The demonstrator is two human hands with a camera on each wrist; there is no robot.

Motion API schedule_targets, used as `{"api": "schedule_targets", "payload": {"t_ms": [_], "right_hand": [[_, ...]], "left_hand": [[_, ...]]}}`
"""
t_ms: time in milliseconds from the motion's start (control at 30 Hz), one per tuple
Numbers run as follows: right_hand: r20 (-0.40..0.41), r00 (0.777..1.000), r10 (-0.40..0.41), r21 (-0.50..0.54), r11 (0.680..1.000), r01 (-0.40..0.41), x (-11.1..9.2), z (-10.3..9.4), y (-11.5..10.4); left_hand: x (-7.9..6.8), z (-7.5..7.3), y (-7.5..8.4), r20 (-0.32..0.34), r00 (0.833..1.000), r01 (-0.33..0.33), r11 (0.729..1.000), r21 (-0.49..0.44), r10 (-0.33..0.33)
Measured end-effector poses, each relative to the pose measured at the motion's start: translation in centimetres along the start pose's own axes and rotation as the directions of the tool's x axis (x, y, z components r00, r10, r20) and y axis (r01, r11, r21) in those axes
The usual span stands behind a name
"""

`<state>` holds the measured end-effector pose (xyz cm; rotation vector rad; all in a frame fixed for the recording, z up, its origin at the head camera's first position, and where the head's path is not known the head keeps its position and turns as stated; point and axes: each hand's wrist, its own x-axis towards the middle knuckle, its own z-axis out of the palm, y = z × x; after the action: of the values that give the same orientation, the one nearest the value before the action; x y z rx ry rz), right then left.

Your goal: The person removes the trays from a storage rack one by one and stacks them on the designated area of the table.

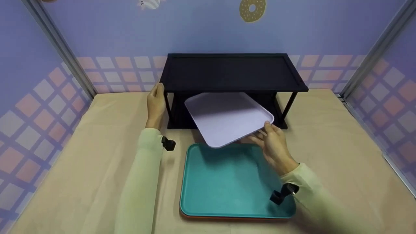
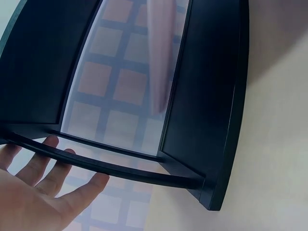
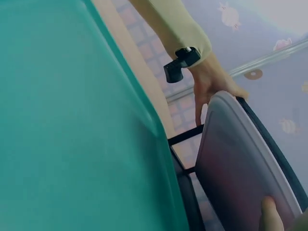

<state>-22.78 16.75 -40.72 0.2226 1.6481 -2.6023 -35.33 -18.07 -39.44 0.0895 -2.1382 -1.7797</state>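
Observation:
A lavender tray slants out of the black two-tier rack, its far part hidden under the top shelf. My right hand grips the tray's near right corner, thumb on the upper face and fingers beneath. In the right wrist view, a fingertip lies against the tray. My left hand holds the rack's left side near the front top corner. The left wrist view shows its fingers at the slim side post. Below the lavender tray, a teal tray lies flat on the table.
An orange tray edge shows beneath the teal tray. The rack stands on a beige-covered table, near the back wall. Patterned side panels enclose the table at left and right.

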Motion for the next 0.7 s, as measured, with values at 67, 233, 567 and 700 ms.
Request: {"api": "schedule_targets", "payload": {"t_ms": [67,233,567,700], "right_hand": [[-0.001,1.000,-0.021,-0.028,0.999,0.021,-0.3,-0.5,-0.4],[-0.009,0.999,-0.042,-0.056,0.998,0.042,-1.1,-1.8,-1.1],[-0.042,0.999,0.007,-0.071,0.997,-0.010,-2.3,-4.9,-1.9],[-0.024,1.000,0.015,-0.084,0.996,-0.017,-2.8,-6.3,-2.4]], "left_hand": [[0.0,0.0,0.0,0.001,1.000,-0.003,1.000,0.009,0.003],[0.0,0.0,0.0,-0.002,1.000,-0.014,1.000,0.014,0.014],[-0.1,0.0,0.0,-0.006,1.000,-0.015,1.000,-0.007,0.015],[-0.2,-0.1,-0.1,0.006,1.000,-0.004,1.000,-0.015,0.004]]}}
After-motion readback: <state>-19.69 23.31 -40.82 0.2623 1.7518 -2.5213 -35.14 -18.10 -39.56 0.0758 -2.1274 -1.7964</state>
